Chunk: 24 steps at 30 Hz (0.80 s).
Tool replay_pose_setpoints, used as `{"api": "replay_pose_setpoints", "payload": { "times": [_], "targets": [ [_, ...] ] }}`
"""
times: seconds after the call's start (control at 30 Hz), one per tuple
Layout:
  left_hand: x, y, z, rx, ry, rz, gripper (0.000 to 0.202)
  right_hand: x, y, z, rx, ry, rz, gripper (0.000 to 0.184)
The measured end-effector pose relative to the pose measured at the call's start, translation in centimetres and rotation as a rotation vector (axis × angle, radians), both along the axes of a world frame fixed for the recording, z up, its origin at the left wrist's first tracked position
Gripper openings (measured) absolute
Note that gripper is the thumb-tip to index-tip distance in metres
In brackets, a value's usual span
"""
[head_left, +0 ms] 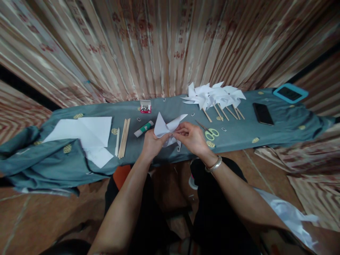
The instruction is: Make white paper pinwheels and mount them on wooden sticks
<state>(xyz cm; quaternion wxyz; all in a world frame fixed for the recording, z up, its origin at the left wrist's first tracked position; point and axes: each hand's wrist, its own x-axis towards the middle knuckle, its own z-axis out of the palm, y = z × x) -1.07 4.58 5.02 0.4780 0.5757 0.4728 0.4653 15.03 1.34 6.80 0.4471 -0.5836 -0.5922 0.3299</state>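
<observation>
A white paper pinwheel (pixel 168 126) with curled blades is held over the front middle of the cloth-covered table. My left hand (pixel 153 143) grips it from the left, thumb pressed near its centre. My right hand (pixel 191 138) pinches at the same centre from the right, fingers closed together; any small item between the fingertips is hidden. A green and white glue stick (pixel 143 129) lies just left of the paper. Green-handled scissors (pixel 211 134) rest right of my right hand. Behind the paper stands an open red box of small metal pins (pixel 145 107).
Several finished pinwheels on sticks (pixel 212 95) lie at the back right. Farther right are a black phone (pixel 262 114) and a blue-framed device (pixel 290 93). Wooden sticks (pixel 124 138), a white pen (pixel 117 142) and white paper sheets (pixel 95 132) lie left. A curtain (pixel 159 46) hangs behind the table.
</observation>
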Motion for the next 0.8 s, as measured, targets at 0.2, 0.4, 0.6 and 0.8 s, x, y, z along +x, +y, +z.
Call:
{"api": "replay_pose_setpoints", "payload": {
  "times": [0.2, 0.4, 0.6, 0.8],
  "targets": [
    [-0.6, -0.2, 0.0, -0.002, 0.011, 0.001, 0.023, -0.5, 0.1, 0.2, -0.009, -0.003, 0.009, 0.013],
    [-1.1, -0.2, -0.1, 0.007, 0.008, 0.005, 0.023, -1.0, 0.1, 0.5, -0.028, -0.013, 0.019, 0.013],
    [-1.5, -0.4, -0.2, 0.019, 0.006, 0.01, 0.022, -1.4, 0.1, 0.3, -0.026, -0.017, 0.022, 0.013],
    [-1.9, -0.6, 0.2, -0.016, 0.029, 0.026, 0.021, -1.7, 0.3, 0.0, -0.022, -0.014, 0.042, 0.013]
  ]
}}
